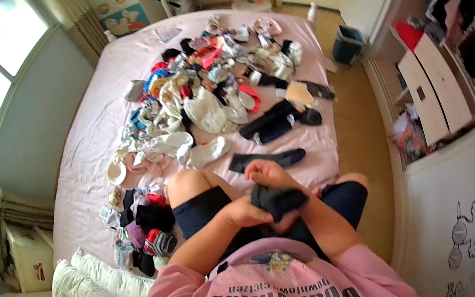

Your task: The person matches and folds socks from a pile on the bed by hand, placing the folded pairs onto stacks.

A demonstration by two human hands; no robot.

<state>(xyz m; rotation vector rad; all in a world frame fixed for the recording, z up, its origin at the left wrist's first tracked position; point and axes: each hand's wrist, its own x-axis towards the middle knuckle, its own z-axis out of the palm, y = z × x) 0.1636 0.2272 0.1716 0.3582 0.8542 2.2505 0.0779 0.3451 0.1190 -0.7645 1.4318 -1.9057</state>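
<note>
My left hand (247,211) grips a dark grey and navy sock (279,200) above my lap, the fabric bunched up. My right hand (269,174) is just beyond it, fingers apart and slightly curled, with nothing seen in them; the sock overlaps my right wrist. A long dark grey sock (267,160) lies flat on the bed beyond my knees. Farther on, dark socks (273,121) lie in a bundle, and a white sock (207,152) is nearer the left knee.
A big heap of mixed socks (203,86) covers the middle of the pink bed sheet (87,152). A smaller pile of balled socks (147,223) sits by my left thigh. White pillows (102,288) lie at lower left. Drawers (434,88) and a bin (348,44) stand right.
</note>
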